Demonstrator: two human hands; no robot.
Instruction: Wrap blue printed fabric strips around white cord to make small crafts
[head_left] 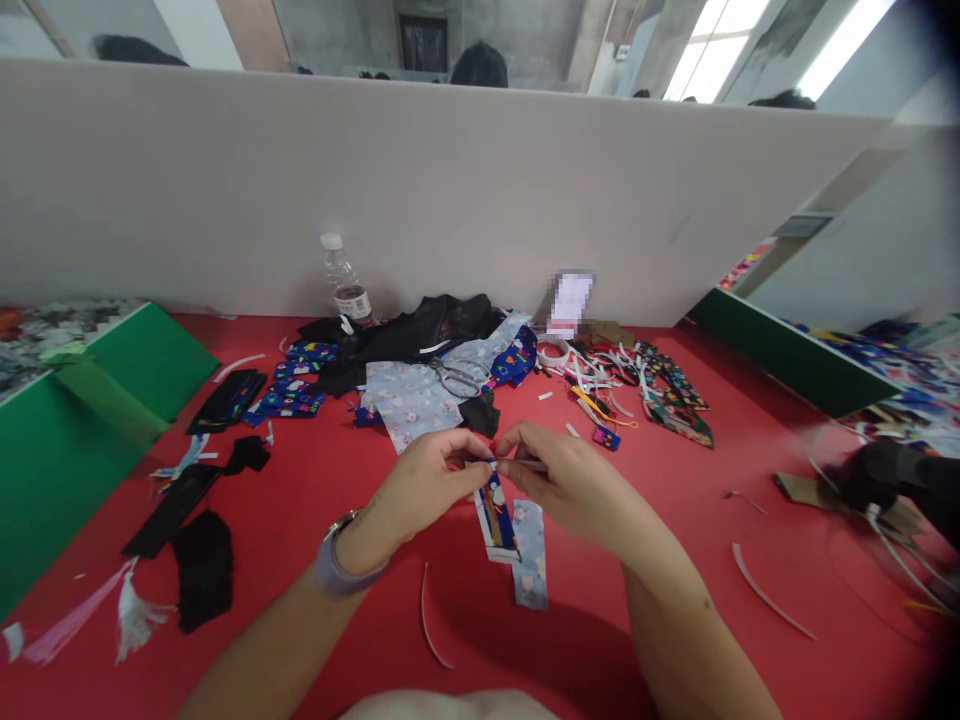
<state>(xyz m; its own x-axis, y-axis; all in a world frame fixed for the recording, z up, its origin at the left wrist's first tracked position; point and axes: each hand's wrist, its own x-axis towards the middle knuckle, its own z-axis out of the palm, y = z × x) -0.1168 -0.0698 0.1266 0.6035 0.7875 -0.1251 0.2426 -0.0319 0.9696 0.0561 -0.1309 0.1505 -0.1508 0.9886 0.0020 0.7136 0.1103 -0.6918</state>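
Observation:
Both hands meet over the middle of the red table. Between thumb and fingers my left hand (442, 470) pinches the top of a dark blue patterned fabric strip (496, 515), which hangs down toward me. Close against it, my right hand (562, 475) is closed in a pinch on a thin pale strip (529, 464) at the top edge of the fabric. My fingertips hide just how the two meet. Under and beside the blue strip lies a light blue floral fabric strip (531, 560).
Behind the hands are scissors (454, 378) on piled light blue cloth (405, 400), black cloth (427, 330), a bottle (346, 285) and a phone (570, 303). White cords (592, 370) lie right of the pile; black fabric pieces (204, 570) lie left. Green boards (795, 350) flank the table.

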